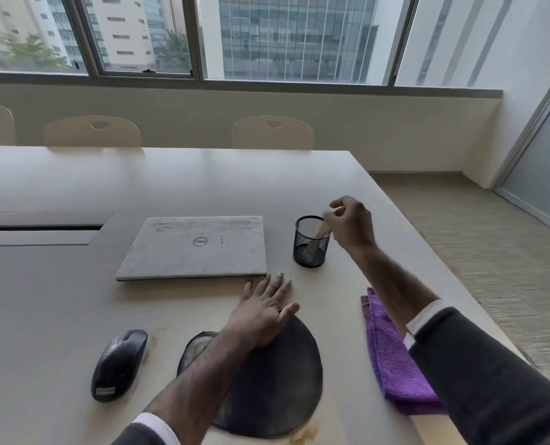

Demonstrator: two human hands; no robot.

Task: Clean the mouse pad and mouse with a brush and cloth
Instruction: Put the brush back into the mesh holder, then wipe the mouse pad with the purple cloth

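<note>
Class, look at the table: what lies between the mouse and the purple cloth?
The dark mouse pad lies between the mouse and the cloth, with the left hand resting flat on its far edge. The head view shows this.

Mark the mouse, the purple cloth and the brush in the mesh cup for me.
mouse [119, 364]: head view, middle of its dark top shell.
purple cloth [389, 358]: head view, middle of its folded top surface.
brush [320, 231]: head view, pale handle inside the mesh cup [309, 253], just below the right hand [352, 224].

Fuzzy purple cloth [392, 354], black wire-mesh cup [310, 244], matt mouse pad [277, 387].
</note>
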